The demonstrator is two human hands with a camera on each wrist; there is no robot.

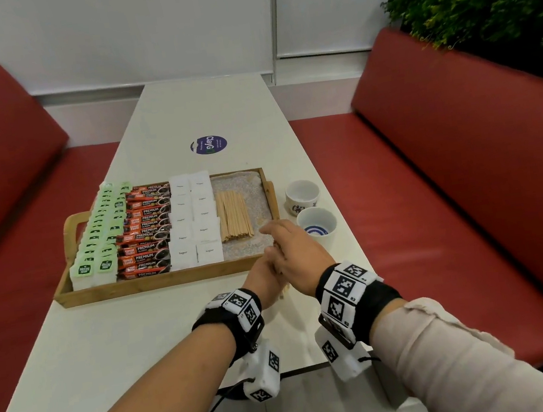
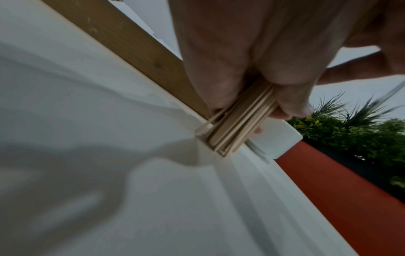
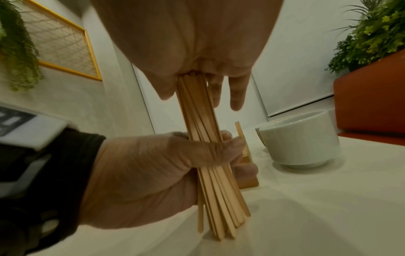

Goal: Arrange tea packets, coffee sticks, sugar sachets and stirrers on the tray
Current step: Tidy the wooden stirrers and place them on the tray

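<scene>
Held stirrers (image 3: 210, 173): a bundle stood on end, lower tips on the tabletop (image 1: 143, 343), just right of centre in the head view, near the tray's front right corner.
Left hand (image 3: 153, 173): fingers curled round the bundle's middle, thumb across the front.
Right hand (image 1: 295, 254): over the bundle's top end, thumb and palm closed on the upper part, the other fingers (image 3: 237, 97) fairly straight behind it.
Laid stirrers (image 1: 233, 216): a neat pile already in the tray's right section, on the patterned liner.
Tray (image 1: 156, 283): wooden, centre left of the head view; tea packets (image 1: 101, 235) at left, then coffee sticks (image 1: 149, 229), then sugar sachets (image 1: 194, 219), all in rows.
Cups (image 1: 315, 224): two white ones just right of the tray, close to the hands.
Step in hand: likely squaring the bundle's ends against the tabletop before laying it down; the last group, task nearly done.
Next move calls for: lifting the bundle over the tray rim, turning it flat, setting it parallel beside the laid pile without fanning it or knocking the cups.
</scene>
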